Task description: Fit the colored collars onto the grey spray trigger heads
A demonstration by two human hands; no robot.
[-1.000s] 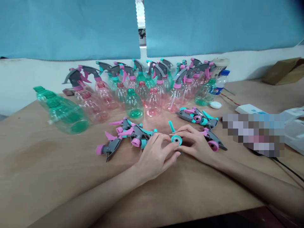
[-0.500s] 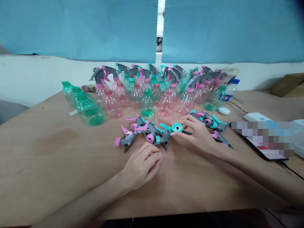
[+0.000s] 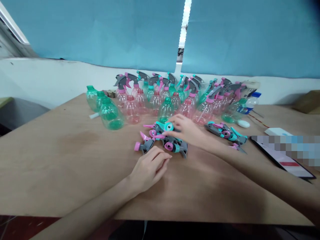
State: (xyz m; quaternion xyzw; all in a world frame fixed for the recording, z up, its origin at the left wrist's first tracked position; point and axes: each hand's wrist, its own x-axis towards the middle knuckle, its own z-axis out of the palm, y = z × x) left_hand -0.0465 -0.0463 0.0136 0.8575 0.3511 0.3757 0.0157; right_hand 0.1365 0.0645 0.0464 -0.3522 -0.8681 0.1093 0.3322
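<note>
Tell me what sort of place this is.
Probably a workroom or small workshop: the table bears loose spray heads and many bottles, some with heads fitted, some open.

"What's hidden?"
"Part of the sprayer (image 3: 168, 126), by the right hand (image 3: 184, 129); rear bottles (image 3: 172, 89), partly, by nearer ones (image 3: 167, 108)."
"And the worktop's (image 3: 75, 170) right edge?"
"Cut off, like the box (image 3: 308, 102). Pixelation masks part of the tablet (image 3: 291, 168)."
</note>
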